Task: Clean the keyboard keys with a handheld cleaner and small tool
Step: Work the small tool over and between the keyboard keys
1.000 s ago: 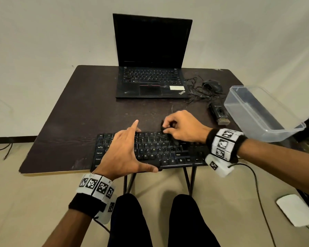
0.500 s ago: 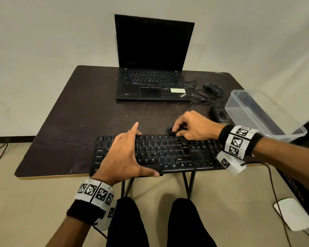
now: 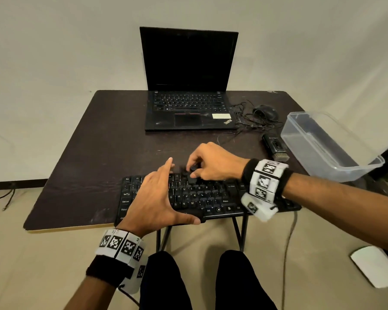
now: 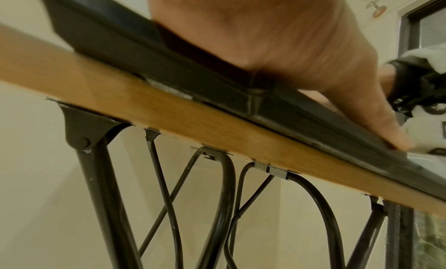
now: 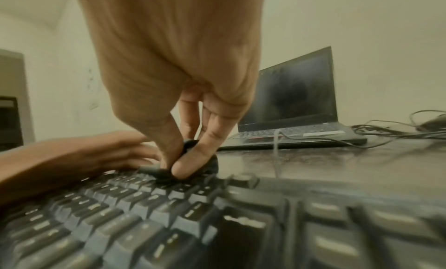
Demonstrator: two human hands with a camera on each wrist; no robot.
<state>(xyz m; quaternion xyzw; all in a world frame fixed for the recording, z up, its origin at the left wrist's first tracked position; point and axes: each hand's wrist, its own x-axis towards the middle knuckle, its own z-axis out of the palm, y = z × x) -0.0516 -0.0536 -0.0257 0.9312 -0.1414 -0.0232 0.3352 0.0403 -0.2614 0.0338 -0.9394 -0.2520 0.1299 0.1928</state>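
A black keyboard (image 3: 197,198) lies along the table's near edge. My left hand (image 3: 157,195) rests flat across its left half, fingers straight, thumb (image 4: 376,124) stretched along the front edge. My right hand (image 3: 211,164) hovers over the upper middle rows and pinches a small black tool (image 3: 192,175), whose tip sits on the keys. In the right wrist view the thumb and fingertips (image 5: 183,168) close round the small black tool (image 5: 190,158) right on the top rows of the keyboard (image 5: 169,216). A black handheld cleaner (image 3: 276,146) lies on the table to the right, untouched.
An open black laptop (image 3: 188,86) stands at the back of the dark table (image 3: 94,157). A wired mouse (image 3: 264,113) with a tangle of cable lies right of it. A clear plastic tub (image 3: 327,146) overhangs the table's right edge. A white object (image 3: 374,269) lies on the floor.
My right hand with the tool first moved right along the top rows, then came back left, closer to the left hand. The left hand stayed flat on the keyboard.
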